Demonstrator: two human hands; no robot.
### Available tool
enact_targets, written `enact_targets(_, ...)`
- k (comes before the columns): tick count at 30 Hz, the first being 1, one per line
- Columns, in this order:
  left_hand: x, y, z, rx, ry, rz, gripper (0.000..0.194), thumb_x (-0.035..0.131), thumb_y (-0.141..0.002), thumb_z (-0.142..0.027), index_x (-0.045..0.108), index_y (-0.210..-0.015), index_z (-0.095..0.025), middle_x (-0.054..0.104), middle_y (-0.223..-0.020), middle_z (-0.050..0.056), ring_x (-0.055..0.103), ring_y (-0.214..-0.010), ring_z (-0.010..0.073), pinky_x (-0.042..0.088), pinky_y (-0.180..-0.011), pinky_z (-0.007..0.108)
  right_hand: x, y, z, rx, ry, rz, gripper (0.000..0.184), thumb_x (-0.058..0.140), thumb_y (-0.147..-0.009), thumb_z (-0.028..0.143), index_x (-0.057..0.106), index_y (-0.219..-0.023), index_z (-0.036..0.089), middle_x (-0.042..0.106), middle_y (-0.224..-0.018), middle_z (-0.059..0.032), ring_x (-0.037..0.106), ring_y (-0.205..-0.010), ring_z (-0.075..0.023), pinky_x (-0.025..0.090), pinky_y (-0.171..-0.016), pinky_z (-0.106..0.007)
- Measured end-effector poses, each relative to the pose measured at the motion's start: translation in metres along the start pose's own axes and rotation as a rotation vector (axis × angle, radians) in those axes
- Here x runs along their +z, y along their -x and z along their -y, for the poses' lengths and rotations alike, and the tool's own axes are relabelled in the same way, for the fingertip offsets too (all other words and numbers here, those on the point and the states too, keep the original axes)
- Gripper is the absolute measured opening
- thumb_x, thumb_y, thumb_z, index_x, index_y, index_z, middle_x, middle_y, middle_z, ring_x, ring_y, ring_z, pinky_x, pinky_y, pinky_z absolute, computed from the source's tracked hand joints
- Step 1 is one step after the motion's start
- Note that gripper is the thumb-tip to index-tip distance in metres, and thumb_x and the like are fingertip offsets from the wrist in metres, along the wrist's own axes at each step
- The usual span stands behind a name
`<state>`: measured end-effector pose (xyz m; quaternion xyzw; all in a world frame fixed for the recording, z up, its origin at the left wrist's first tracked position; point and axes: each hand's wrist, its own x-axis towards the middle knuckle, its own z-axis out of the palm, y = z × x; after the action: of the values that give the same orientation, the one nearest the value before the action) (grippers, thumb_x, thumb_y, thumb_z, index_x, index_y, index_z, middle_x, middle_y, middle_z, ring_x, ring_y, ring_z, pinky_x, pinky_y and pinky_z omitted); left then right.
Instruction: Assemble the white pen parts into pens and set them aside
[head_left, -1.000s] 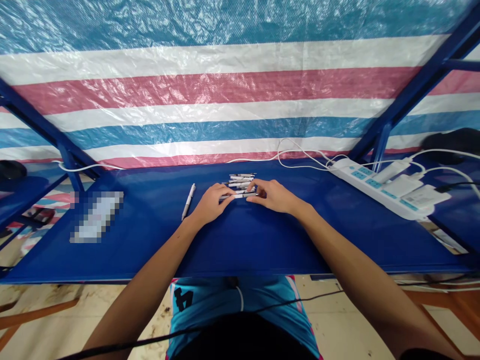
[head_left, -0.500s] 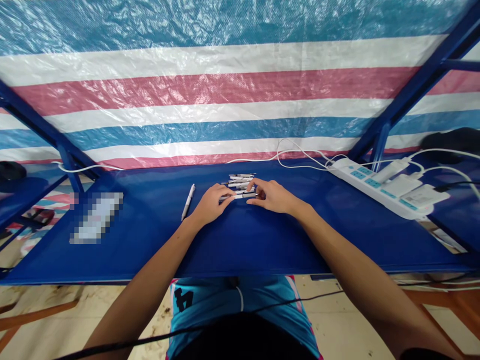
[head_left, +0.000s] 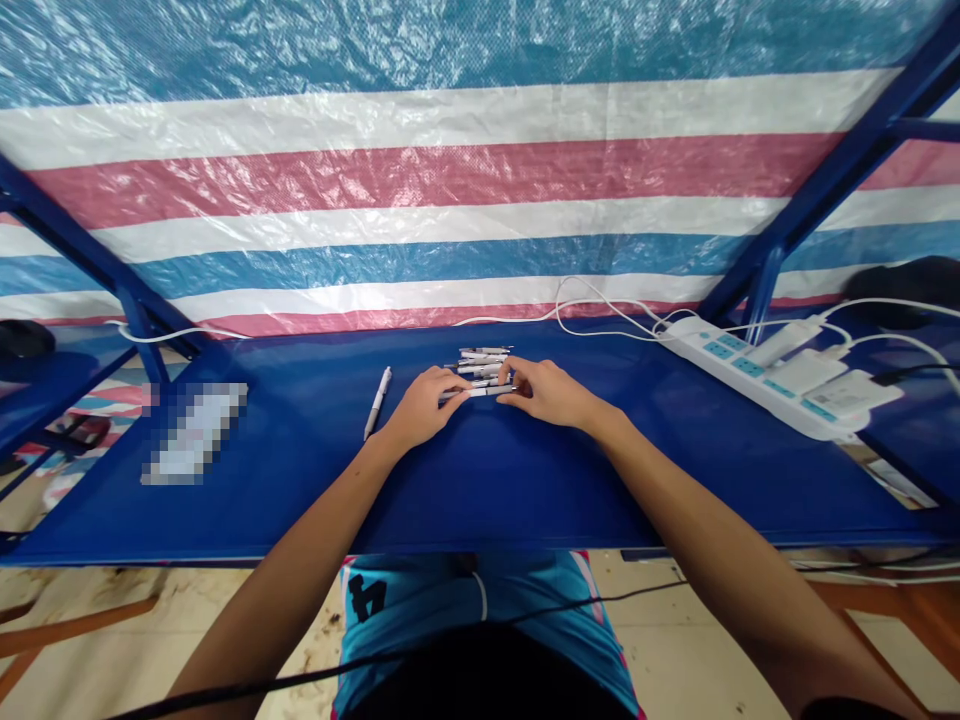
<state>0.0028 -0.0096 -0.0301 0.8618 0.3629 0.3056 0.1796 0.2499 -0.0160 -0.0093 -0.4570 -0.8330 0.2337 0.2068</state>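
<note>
The left hand pinches the near pen close to its left end, thumb and fingers drawn together on it. The right hand is at the other end of the same pen, thumb and forefinger curved with a narrow gap between them; whether they press on it I cannot tell. This pen lies crosswise between the hands, over the middle of the tabletop.

Just beyond it is a pile of white and dark pens, lying roughly side by side, some hidden by the fingers. A lone pen lies apart, left of the left hand, slanting with its upper end to the right. Farther left is a pale, pixelated shape. On the right, well apart from the hands, a white power strip carries plugged-in chargers. A striped sheet hangs behind.
</note>
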Motion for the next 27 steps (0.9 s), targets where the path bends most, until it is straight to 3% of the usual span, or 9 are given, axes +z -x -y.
enact_targets(2, -0.0001, 0.0001, -0.0006, -0.002, 0.002, 0.000, 0.024, 0.056, -0.101, -0.032, 0.077, -0.100, -0.020, 0.078, -0.096, 0.009, 0.068, -0.096, 0.0260, 0.055, -0.092, 0.041, 0.0003, -0.0005, -0.0009, 0.017, 0.022, 0.008, 0.012, 0.064, -0.096, 0.033, 0.065, -0.096, 0.021, 0.068, -0.070, 0.0001, 0.060, -0.063, -0.0163, 0.036, -0.063, -0.026)
enact_targets(6, -0.0002, 0.0003, -0.0022, 0.001, 0.009, -0.006, 0.023, 0.056, -0.100, -0.031, 0.077, -0.100, -0.020, 0.078, -0.095, 0.009, 0.069, -0.096, 0.0261, 0.055, -0.092, 0.041, -0.0003, -0.0007, -0.0012, 0.000, 0.020, 0.023, 0.032, 0.050, -0.104, 0.040, 0.065, -0.084, 0.020, 0.068, -0.069, -0.0018, 0.061, -0.063, -0.0160, 0.034, -0.063, -0.027)
enact_targets(11, -0.0001, -0.0002, -0.0012, -0.006, 0.014, -0.001, 0.023, 0.057, -0.100, -0.032, 0.077, -0.100, -0.020, 0.078, -0.096, 0.009, 0.069, -0.096, 0.0263, 0.056, -0.093, 0.041, 0.0004, -0.0004, -0.0019, -0.006, -0.012, -0.011, 0.019, 0.068, -0.093, 0.039, 0.066, -0.103, 0.022, 0.069, -0.073, 0.0004, 0.060, -0.063, -0.0165, 0.037, -0.063, -0.027)
enact_targets(15, 0.0005, -0.0002, -0.0001, -0.016, 0.004, 0.001, 0.025, 0.056, -0.101, -0.034, 0.077, -0.101, -0.021, 0.078, -0.096, 0.009, 0.068, -0.097, 0.0264, 0.056, -0.094, 0.042, 0.0008, -0.0011, -0.0021, 0.012, 0.019, -0.004, 0.014, 0.065, -0.095, 0.036, 0.066, -0.095, 0.021, 0.068, -0.071, 0.0001, 0.059, -0.062, -0.0155, 0.036, -0.063, -0.026)
enact_targets(19, 0.0004, 0.0000, -0.0008, -0.012, 0.000, -0.002, 0.026, 0.055, -0.101, -0.035, 0.077, -0.101, -0.021, 0.078, -0.096, 0.008, 0.068, -0.095, 0.0259, 0.056, -0.093, 0.042, -0.0012, -0.0009, 0.0002, 0.004, 0.015, 0.035, 0.036, 0.049, -0.104, 0.040, 0.064, -0.079, 0.020, 0.067, -0.068, -0.0021, 0.061, -0.064, -0.0154, 0.036, -0.064, -0.027)
enact_targets(24, -0.0008, 0.0000, -0.0011, -0.015, 0.002, 0.006, 0.025, 0.056, -0.101, -0.035, 0.077, -0.101, -0.021, 0.078, -0.097, 0.009, 0.068, -0.095, 0.0264, 0.056, -0.093, 0.042, -0.0015, -0.0002, 0.0002, -0.006, 0.002, 0.001, 0.022, 0.066, -0.095, 0.043, 0.067, -0.101, 0.023, 0.069, -0.072, -0.0003, 0.061, -0.063, -0.0176, 0.039, -0.064, -0.028)
enact_targets(27, -0.0008, 0.0001, -0.0009, -0.023, -0.002, 0.011, 0.025, 0.056, -0.101, -0.035, 0.077, -0.101, -0.022, 0.078, -0.096, 0.009, 0.068, -0.096, 0.0263, 0.056, -0.093, 0.042, -0.0005, -0.0006, -0.0016, -0.013, 0.018, 0.007, 0.019, 0.066, -0.095, 0.041, 0.067, -0.100, 0.022, 0.069, -0.072, -0.0004, 0.060, -0.063, -0.0175, 0.038, -0.065, -0.028)
